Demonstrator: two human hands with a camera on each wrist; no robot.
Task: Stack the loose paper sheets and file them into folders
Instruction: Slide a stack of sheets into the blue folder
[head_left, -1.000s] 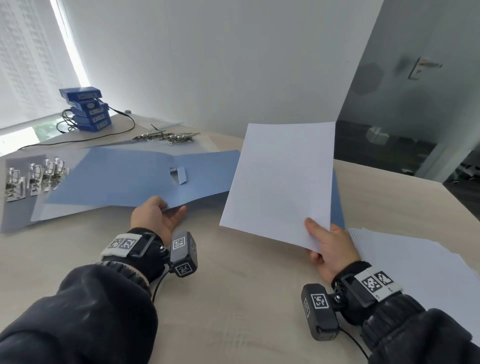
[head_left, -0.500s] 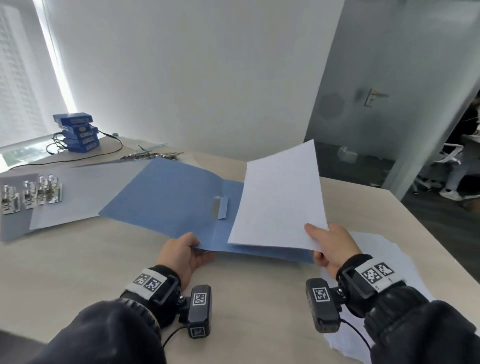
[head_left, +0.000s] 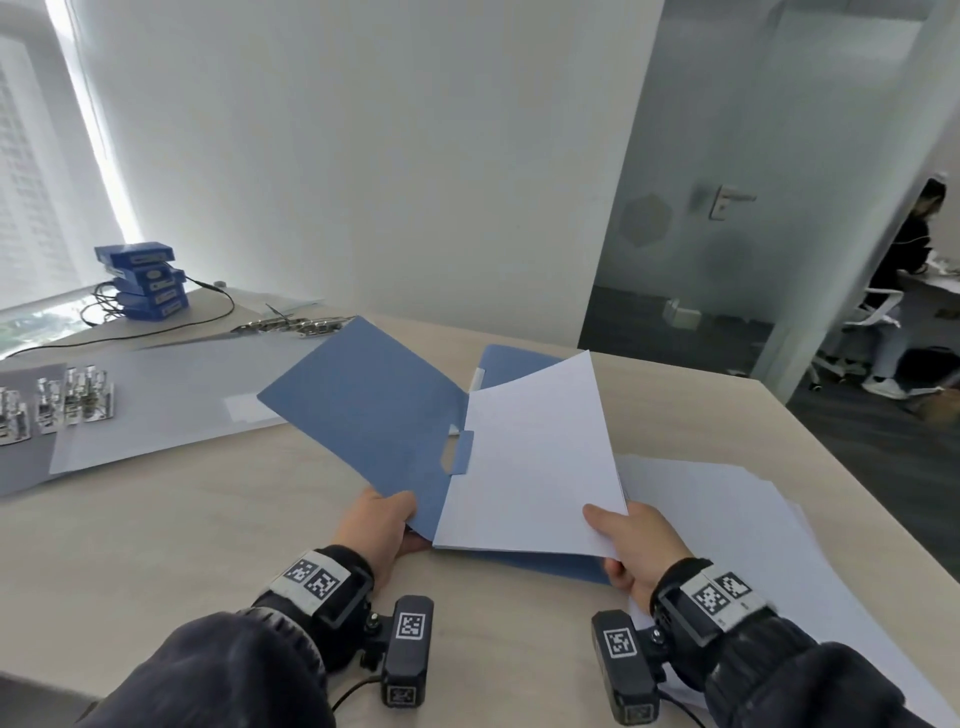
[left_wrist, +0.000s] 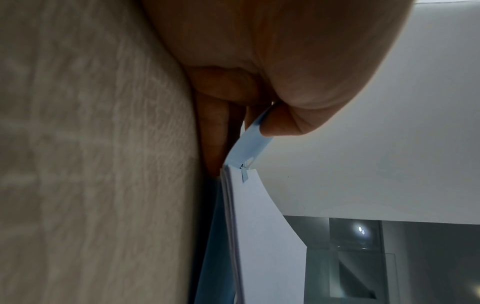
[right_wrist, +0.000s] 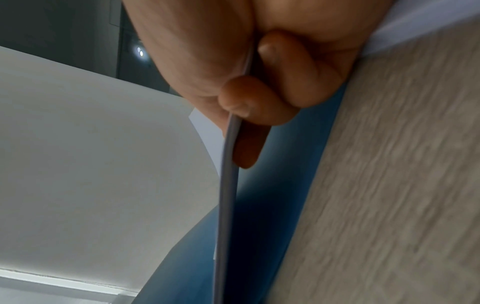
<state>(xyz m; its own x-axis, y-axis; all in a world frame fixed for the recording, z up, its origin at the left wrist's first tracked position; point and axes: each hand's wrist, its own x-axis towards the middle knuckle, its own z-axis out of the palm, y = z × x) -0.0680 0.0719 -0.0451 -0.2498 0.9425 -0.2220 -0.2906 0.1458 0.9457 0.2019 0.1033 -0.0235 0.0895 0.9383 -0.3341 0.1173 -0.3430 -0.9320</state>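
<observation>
An open blue folder (head_left: 374, 410) lies in front of me on the wooden table (head_left: 182, 519). My left hand (head_left: 376, 527) pinches the near corner of its raised left flap (left_wrist: 253, 139). My right hand (head_left: 631, 551) pinches the near right corner of a stack of white sheets (head_left: 535, 457), thumb on top and fingers beneath, with the stack lying over the folder's right half (right_wrist: 272, 205). The stack's edge (right_wrist: 227, 195) shows thin between thumb and fingers. More loose white sheets (head_left: 753, 530) are spread on the table to my right.
Grey folders (head_left: 171, 395) with metal clip mechanisms (head_left: 57, 405) lie at the left. A pile of blue boxes (head_left: 143, 280) with a black cable stands at the far left. More metal clips (head_left: 291, 326) lie at the back. A seated person (head_left: 904, 260) is beyond the doorway.
The folder has been drawn nearer to me and its left flap has lifted. The white stack has come down onto the folder's right half.
</observation>
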